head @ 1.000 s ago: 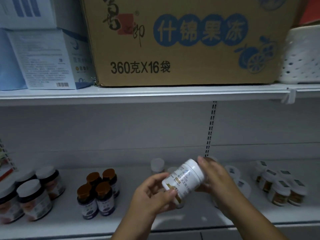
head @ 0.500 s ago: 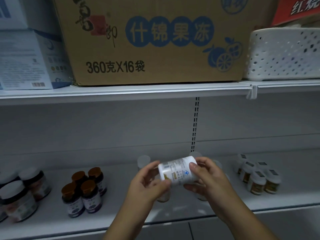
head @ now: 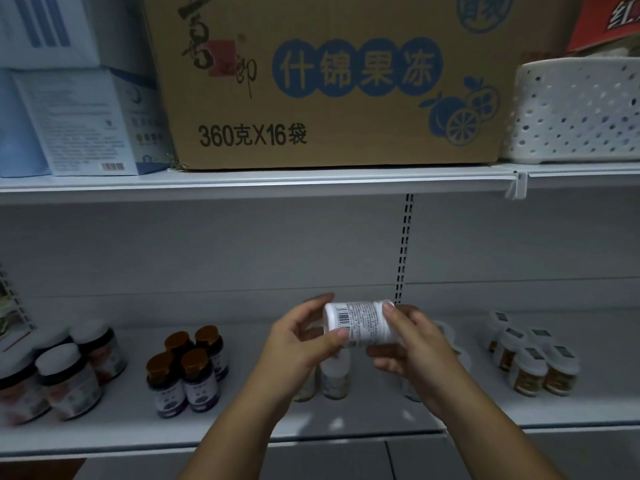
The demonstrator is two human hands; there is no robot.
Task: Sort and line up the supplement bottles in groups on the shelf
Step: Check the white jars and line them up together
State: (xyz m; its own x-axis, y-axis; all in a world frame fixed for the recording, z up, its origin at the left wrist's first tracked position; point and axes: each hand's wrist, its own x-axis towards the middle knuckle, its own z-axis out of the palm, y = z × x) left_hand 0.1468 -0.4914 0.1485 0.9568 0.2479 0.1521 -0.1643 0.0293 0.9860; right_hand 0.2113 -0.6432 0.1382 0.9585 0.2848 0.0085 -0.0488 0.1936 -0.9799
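Rotated since earlier: white bottle (head: 360, 323), barcode now up, pinched sideways by left hand (head: 304, 337) and right hand (head: 412, 344); read label, then stand it beside matching white bottles (head: 334, 375) below.

Held bottle (head: 360, 322): smooth white plastic, slight sheen, matt paper label with barcode. Shelf (head: 242, 424): painted metal, light grey, smooth, satin; back panel same finish, perforated metal upright (head: 403, 251). Carton (head: 329, 81) on upper shelf: brown corrugated cardboard, matt, blue print. Basket (head: 578, 112) at upper shelf's right end: white plastic, perforated, matt. Boxes (head: 86, 123) at its left end: coated paperboard, faint gloss. Four dark bottles (head: 187, 372) left of centre on lower shelf: glossy, bronze caps with metallic sheen, paper labels. Jars (head: 65, 375) at left edge: dark body, smooth pale lids. Small bottles (head: 530, 355) at right: white plastic caps, amber-looking bodies, glossy.
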